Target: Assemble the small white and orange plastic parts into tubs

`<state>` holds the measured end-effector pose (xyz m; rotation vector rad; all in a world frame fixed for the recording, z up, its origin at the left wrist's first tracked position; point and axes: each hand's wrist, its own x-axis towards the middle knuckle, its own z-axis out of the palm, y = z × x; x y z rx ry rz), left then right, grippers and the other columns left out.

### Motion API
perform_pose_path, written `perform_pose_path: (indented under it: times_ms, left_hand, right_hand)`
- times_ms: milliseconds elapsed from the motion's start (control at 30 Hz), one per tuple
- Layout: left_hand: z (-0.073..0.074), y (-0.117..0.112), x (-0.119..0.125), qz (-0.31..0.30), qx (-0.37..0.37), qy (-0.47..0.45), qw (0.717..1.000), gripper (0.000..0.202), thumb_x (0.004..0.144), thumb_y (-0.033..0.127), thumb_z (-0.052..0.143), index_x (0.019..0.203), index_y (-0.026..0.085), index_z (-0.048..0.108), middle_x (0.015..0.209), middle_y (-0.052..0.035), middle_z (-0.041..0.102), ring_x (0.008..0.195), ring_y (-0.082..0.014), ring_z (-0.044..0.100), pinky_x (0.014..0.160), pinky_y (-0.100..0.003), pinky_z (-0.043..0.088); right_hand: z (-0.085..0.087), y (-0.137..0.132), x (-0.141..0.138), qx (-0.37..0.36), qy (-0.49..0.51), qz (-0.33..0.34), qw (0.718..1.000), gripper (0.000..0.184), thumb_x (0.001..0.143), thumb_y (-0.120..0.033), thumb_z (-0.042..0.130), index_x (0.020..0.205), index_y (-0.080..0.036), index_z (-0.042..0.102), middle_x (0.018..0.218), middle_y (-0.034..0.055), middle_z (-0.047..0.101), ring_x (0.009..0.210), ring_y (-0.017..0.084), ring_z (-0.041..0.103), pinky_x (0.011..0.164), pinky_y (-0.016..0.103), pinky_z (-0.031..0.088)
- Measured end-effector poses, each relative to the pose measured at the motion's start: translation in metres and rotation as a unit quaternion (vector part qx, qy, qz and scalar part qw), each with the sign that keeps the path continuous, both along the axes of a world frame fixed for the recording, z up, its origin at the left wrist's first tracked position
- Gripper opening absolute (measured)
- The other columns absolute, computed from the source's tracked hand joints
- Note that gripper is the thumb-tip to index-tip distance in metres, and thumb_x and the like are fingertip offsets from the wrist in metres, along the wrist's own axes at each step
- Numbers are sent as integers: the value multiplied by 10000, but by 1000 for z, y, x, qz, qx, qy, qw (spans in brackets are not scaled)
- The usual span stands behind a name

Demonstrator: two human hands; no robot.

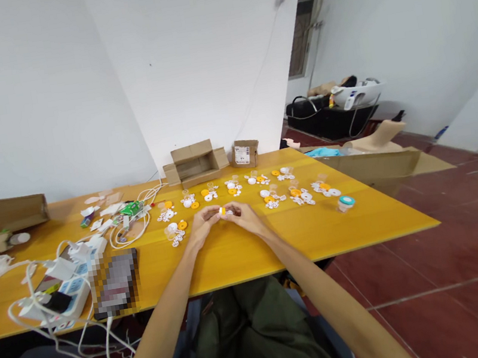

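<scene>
Left hand (203, 223) and right hand (243, 214) both pinch one small orange part (222, 210), fingertips meeting just above the table (302, 235), in front of the open cardboard box (195, 163). Loose orange and white pieces (270, 198) are scattered between the box and the hands.

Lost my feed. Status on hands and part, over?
Left hand, right hand: both grips shut on small yellow part. White and orange pieces scattered beyond. Nothing in the way.

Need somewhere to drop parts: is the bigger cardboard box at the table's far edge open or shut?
Open: the cardboard box has its flaps spread outward, its inside showing.
</scene>
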<state>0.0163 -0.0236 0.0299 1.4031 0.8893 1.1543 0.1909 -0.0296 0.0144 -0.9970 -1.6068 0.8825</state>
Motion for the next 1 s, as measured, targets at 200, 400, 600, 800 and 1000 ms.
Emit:
perform_pose_path:
  times_ms: [200,400,600,800,1000]
  left_hand:
    - [0,0,0,3,-1,1,1000,320,648,307,826,942,200,762,1054,-80,766,1018,-255,691,963,-393,503]
    - [1,0,0,3,-1,0,1000,325,642,343,830,924,199,756,1038,-74,762,1012,-244,680,950,-374,501]
    - [2,-2,1,3,-12,-22,1000,343,653,394,832,920,196,749,1032,-69,750,980,-224,671,895,-337,514]
    - [3,-3,4,21,-1,-4,1000,385,700,515,788,897,187,741,894,-55,746,786,-183,660,756,-303,527]
    - [2,-3,4,26,16,39,999,438,689,598,770,823,183,739,656,-17,671,633,-155,595,627,-274,478]
  right_hand:
    - [0,0,1,3,0,2,1000,378,741,-545,724,917,-211,702,811,17,711,735,184,626,693,305,506]
    - [1,-1,1,-3,-2,9,1000,389,738,-537,724,946,-209,700,818,18,705,746,188,626,707,313,504]
    - [0,1,0,0,4,6,1000,357,723,-497,742,937,-215,695,839,19,717,748,187,636,700,308,507]
    - [0,0,-2,9,12,1,1000,342,704,-465,749,930,-218,679,841,11,719,739,181,640,689,301,508]
    - [1,0,-1,13,0,-3,1000,330,695,-438,756,934,-225,678,848,7,720,740,180,639,684,298,510]
